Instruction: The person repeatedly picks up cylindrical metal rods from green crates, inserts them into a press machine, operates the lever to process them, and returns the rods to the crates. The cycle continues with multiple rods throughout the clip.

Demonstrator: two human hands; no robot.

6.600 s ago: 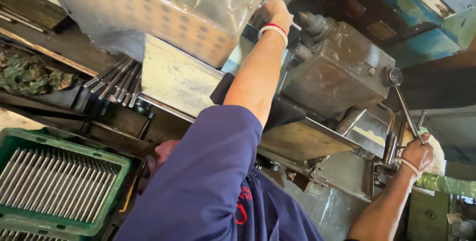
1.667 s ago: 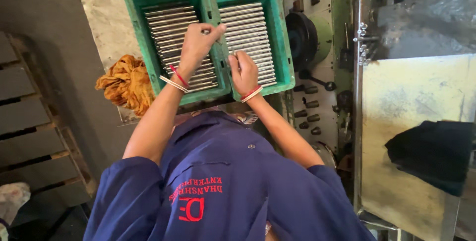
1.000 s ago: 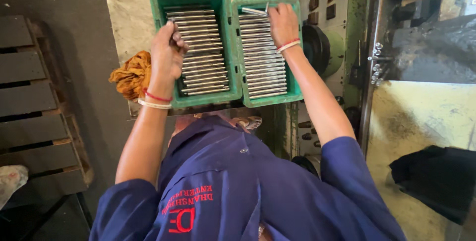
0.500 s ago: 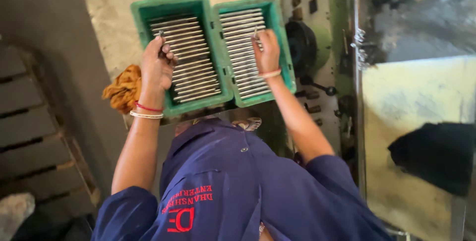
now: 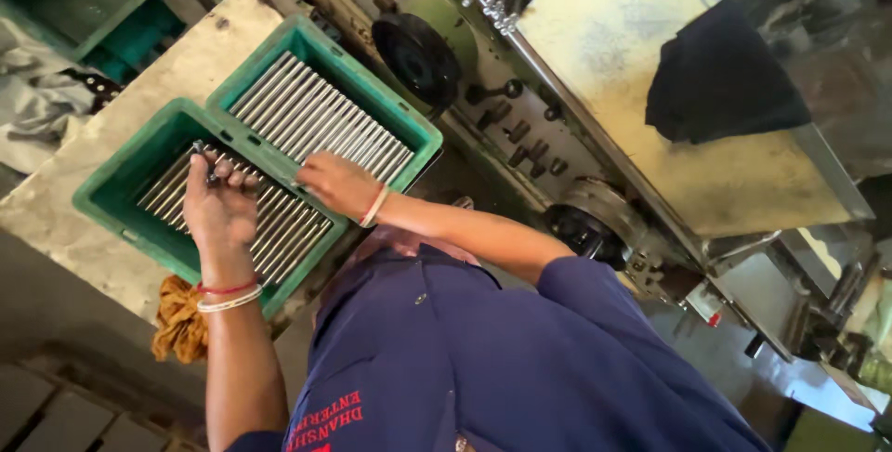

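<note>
Left hand (image 5: 220, 206) of mine pinching a metal rod (image 5: 205, 160) over the near green crate (image 5: 111, 194), right hand (image 5: 336, 184) loosely curled on rods beside the far green crate (image 5: 358, 71).

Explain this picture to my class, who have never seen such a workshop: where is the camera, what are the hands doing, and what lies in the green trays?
The camera sits on the person's head, looking down over their blue shirt. The left hand pinches a thin metal rod in its fingers above the nearer green tray. The right hand rests at the edge between the two trays. Both trays, including the farther one, hold rows of silvery rods and sit on a grey slab. A metal machine stands beside them.
</note>
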